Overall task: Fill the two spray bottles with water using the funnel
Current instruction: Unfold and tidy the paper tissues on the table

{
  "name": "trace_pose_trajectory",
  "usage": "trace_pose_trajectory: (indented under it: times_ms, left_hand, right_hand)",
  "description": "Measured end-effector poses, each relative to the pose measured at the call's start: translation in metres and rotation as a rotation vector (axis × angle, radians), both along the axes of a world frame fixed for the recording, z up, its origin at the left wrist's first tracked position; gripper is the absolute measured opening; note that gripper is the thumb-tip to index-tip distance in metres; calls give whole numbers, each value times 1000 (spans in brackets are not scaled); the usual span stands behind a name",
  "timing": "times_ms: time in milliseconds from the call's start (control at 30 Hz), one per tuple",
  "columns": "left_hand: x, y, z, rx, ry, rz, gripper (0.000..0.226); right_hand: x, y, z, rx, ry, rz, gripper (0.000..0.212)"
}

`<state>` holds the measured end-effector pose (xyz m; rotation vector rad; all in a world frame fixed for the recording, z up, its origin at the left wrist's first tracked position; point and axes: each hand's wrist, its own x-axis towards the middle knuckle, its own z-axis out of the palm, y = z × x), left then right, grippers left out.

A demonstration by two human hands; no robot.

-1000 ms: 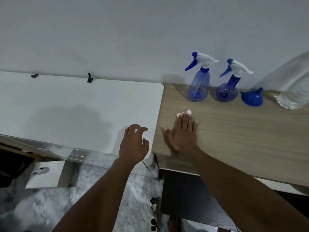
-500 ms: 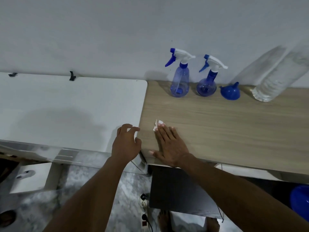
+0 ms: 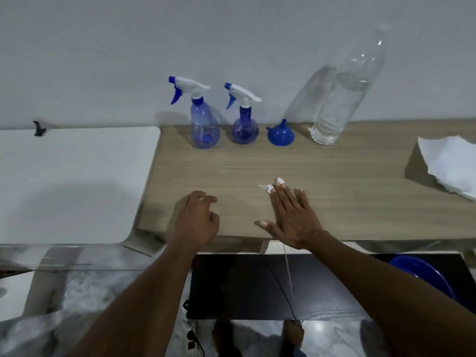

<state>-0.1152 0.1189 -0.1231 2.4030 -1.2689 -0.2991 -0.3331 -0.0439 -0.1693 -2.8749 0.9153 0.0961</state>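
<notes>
Two blue spray bottles stand by the wall on the wooden table [image 3: 334,181]: a taller one [image 3: 204,130] at left and a rounder one [image 3: 244,127] beside it, both with white trigger heads. A blue funnel [image 3: 280,135] lies mouth-down to their right. Further right stands a big clear water bottle [image 3: 342,99], partly filled. My right hand [image 3: 291,215] lies flat with straight fingers, pressing a small white tissue scrap [image 3: 270,185] onto the wood. My left hand [image 3: 197,220] hovers at the table's front edge, fingers loosely curled and holding nothing.
A white table [image 3: 77,176] adjoins on the left, with a small black clip [image 3: 38,128] at its back edge. White paper towels [image 3: 453,166] lie at the far right. Below the front edge are a dark panel [image 3: 257,287], a blue basin [image 3: 425,276] and cables.
My right hand has slid the tissue scrap to the right along the wooden table. My left hand moved from the white table over to the wooden one. The view shifted right, revealing paper towels.
</notes>
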Motion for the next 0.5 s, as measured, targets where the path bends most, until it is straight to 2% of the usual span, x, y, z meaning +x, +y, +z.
trace_pose_trajectory:
  times_ms: [267, 367, 500]
  left_hand:
    - [-93, -66, -3, -28, -4, -113, 42]
    - [-111, -77, -3, -15, -12, -128, 42]
    - [-121, -74, -5, -15, -26, -131, 41]
  right_hand:
    - [-116, -56, -4, -12, 2, -171, 98]
    - [-138, -59, -8, -3, 1, -259, 97]
    - [-142, -38, -13, 17, -79, -486, 99]
